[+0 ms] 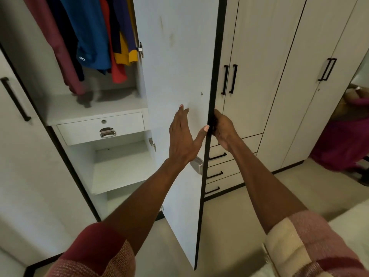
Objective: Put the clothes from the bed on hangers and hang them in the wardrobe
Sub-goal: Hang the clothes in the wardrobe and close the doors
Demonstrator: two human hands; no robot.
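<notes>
We find the upright wardrobe door [175, 76] between our hands: left hand [182, 136] flat, fingers straight, on its inner face; right hand [222, 126] curled round its outer edge.

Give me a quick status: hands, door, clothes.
Left hand flat on wardrobe door, right hand gripping its edge. Clothes hanging inside. Door open; nothing blocking.

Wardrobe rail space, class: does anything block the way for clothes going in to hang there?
Nothing visible does. The wardrobe door stands swung open, with the left hand flat on its inner face and the right hand gripping its outer edge. Hanging clothes already fill the visible upper section.
</notes>
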